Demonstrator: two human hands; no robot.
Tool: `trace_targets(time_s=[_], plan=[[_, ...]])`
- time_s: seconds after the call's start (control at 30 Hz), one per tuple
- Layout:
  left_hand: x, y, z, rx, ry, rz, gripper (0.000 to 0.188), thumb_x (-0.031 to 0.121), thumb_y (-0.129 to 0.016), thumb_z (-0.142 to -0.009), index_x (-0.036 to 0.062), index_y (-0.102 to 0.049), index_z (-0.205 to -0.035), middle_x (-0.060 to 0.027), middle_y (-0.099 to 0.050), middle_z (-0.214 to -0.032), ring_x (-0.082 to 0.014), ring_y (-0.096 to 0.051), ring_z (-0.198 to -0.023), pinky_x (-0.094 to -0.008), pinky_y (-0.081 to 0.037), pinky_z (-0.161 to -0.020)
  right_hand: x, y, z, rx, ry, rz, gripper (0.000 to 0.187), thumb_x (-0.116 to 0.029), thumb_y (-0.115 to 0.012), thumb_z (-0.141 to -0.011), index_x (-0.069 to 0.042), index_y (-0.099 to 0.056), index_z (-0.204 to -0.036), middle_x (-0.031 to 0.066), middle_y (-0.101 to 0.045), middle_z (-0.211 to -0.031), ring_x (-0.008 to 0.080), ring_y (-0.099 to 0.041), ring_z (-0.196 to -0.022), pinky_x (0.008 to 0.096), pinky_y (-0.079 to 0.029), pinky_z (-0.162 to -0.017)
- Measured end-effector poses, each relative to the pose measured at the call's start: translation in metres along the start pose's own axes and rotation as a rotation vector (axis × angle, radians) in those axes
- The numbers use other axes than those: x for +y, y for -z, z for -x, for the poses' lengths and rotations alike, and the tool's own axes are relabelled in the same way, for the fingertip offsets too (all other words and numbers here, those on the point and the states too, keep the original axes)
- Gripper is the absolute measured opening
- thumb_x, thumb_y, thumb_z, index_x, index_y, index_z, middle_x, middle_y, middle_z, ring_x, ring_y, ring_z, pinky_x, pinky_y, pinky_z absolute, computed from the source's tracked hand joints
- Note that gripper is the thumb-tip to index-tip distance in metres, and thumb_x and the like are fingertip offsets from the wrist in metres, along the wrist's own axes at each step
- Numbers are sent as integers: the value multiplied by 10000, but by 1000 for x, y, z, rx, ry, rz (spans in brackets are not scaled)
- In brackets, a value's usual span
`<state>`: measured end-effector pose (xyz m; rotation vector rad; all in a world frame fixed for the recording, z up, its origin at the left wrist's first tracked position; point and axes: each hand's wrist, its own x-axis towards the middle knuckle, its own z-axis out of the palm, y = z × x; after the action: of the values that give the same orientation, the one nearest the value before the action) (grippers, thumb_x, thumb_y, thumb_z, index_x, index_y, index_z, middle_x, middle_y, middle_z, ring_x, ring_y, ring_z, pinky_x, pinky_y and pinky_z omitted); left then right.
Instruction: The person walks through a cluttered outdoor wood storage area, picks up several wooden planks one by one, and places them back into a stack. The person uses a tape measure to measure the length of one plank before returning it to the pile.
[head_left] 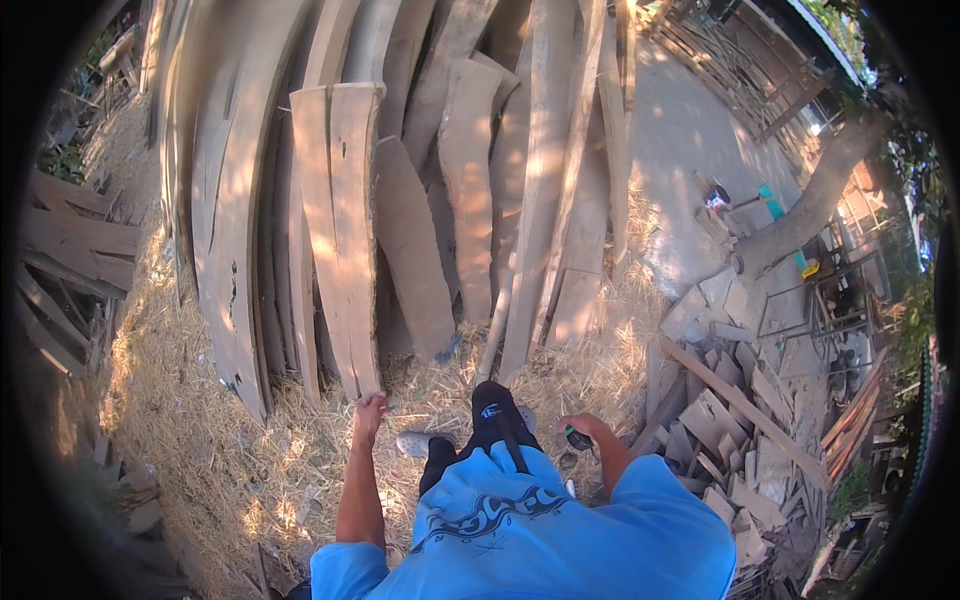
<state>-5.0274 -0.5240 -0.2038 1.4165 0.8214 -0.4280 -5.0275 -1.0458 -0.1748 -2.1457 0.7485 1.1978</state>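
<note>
My left hand (pixel 370 415) is closed at the lower end of a long split plank (pixel 340 230). Whether its fingers grip the wood or something small is too fine to make out. Held low on the right, my right hand (pixel 592 428) wraps round a small black and green object (pixel 577 438) that looks like a tape measure. The split plank lies on top of other boards, its far end sawn square. Just right of it, a shorter, wider board (pixel 412 260) leans at a slant.
Long rough boards (pixel 225 230) fan out ahead over straw-covered ground (pixel 210 450). Broken wood offcuts (pixel 715 420) are heaped on the right, near a tree trunk (pixel 815 205) and a metal frame (pixel 820 300). More stacked timber (pixel 75 250) stands at the far left.
</note>
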Motion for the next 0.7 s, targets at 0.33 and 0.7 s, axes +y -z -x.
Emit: trace_targets(time_s=[0.33,0.7], plan=[[335,-298,-31,-220,-635,-290,513,329,-594,-903,-29,-512,-1262,-97,-621,-1077,-160,-585,-933,-276,-448,-810,10,150,-87,12,116,-480,368,-383,-698,-773,-17,-698,-743,68,-640,-673,171,-593,-627,322,-458,-633],[453,-547,-225,679,-1022,-228,738,268,-655,-868,6,-226,-1408,-256,-434,-1260,-284,-522,-1027,-351,-435,-897,29,246,-428,117,105,-119,397,-420,-655,-714,-31,-713,-765,170,-695,-813,320,-673,-852,422,-509,-769]])
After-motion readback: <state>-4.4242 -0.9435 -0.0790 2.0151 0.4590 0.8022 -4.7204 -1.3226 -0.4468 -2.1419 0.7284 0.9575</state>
